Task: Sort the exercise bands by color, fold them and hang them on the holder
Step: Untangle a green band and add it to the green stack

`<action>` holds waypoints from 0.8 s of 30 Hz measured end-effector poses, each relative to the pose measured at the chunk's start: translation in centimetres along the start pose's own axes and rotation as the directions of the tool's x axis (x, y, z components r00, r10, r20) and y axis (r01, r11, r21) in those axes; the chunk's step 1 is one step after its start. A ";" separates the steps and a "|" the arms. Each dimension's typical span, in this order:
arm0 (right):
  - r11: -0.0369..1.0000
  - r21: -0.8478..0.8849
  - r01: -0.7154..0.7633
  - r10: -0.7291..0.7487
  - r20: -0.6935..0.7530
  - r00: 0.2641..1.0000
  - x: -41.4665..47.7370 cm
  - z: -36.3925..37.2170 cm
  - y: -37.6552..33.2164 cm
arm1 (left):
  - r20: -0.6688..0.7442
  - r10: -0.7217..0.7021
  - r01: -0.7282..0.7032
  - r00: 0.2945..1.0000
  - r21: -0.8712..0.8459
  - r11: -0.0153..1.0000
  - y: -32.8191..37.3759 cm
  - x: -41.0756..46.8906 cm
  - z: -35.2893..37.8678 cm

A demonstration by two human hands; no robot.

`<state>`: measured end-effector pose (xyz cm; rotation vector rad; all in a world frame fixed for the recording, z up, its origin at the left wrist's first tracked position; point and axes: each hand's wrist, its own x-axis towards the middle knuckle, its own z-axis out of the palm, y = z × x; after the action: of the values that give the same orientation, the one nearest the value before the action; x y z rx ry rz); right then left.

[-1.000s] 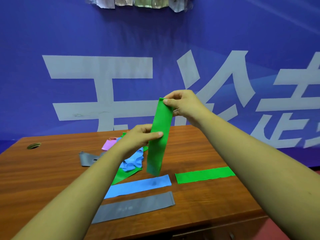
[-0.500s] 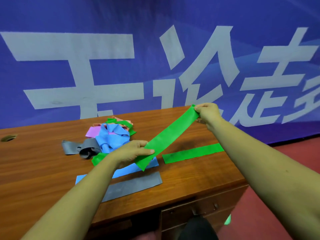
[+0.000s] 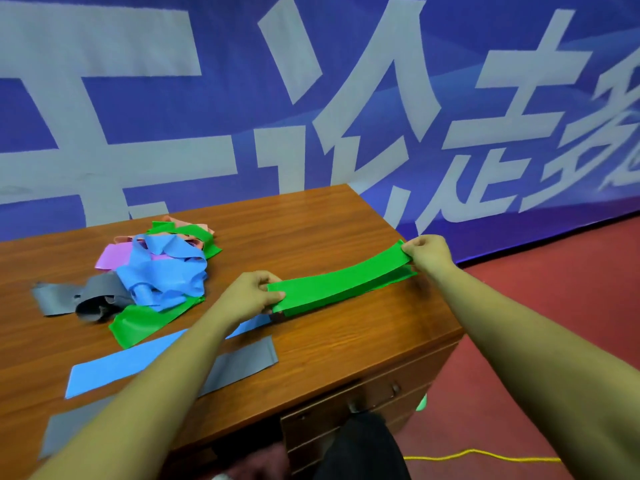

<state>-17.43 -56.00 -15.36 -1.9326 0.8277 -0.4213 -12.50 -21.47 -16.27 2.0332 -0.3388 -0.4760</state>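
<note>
Nearest, at the lower left of the frame: a flat grey band [image 3: 239, 367] and a flat blue band [image 3: 114, 367] lying side by side on the wooden desk [image 3: 346, 348], both partly crossed by the left forearm. Just beyond, at centre frame: left hand [image 3: 251, 296] pinching the near end of a green band [image 3: 341, 282] between thumb and fingers; right hand [image 3: 427, 252] at centre right, near the desk's right edge, pinching the far end the same way. Green band drawn out between the two hands, low over a second green strip [image 3: 394, 277] lying on the desk beneath it; touching or apart, cannot tell. Farther left: a loose heap of bands [image 3: 162, 271], blue on top, grey, green, purple and pink tangled under and around. Behind the desk, filling the upper frame: a blue banner [image 3: 225, 109] with large pale characters. Lower right: red floor [image 3: 554, 323] with a yellow cord [image 3: 485, 455].
</note>
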 end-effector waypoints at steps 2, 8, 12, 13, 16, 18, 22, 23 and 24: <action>0.999 -0.051 0.003 -0.003 -0.010 1.000 0.9 0.0 1.1 | -0.022 0.017 -0.016 1.000 0.032 0.999 -0.2 0.9 1.0; 0.986 -0.153 0.060 -0.063 -0.014 0.998 2.7 0.6 3.1 | -0.163 0.012 0.022 0.987 0.203 0.979 -1.0 3.2 3.0; 0.974 -0.211 0.079 -0.081 0.003 0.997 3.5 1.7 4.4 | -0.192 0.110 -0.021 0.975 0.415 0.910 -1.1 3.6 3.3; 0.968 -0.236 0.085 -0.085 0.008 0.996 3.6 1.9 4.7 | -0.180 0.125 -0.031 0.976 0.448 0.894 -1.2 3.5 3.4; 0.960 -0.261 0.097 -0.107 -0.026 0.994 3.8 2.5 5.1 | -0.169 0.166 -0.058 0.971 0.510 0.858 -1.3 3.5 4.1; 0.967 -0.236 0.099 -0.118 -0.068 0.991 3.6 2.4 4.9 | -0.184 0.183 -0.063 0.966 0.518 0.853 -1.1 3.6 4.4; 0.955 -0.271 0.118 -0.140 -0.062 0.988 3.3 2.3 5.6 | -0.167 0.199 -0.067 0.966 0.581 0.811 -1.6 4.0 4.2; 0.947 -0.297 0.121 -0.145 -0.060 0.988 3.1 2.3 5.8 | -0.150 0.208 -0.076 0.967 0.607 0.791 -2.0 4.0 4.2; 0.938 -0.322 0.126 -0.154 -0.061 0.986 3.0 2.4 6.0 | -0.132 0.223 -0.091 0.966 0.634 0.768 -2.3 4.0 4.2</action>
<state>-16.08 -58.45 -21.91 -2.2966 0.8562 -0.4814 -10.78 -25.27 -20.93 2.6455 -0.6007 -0.0333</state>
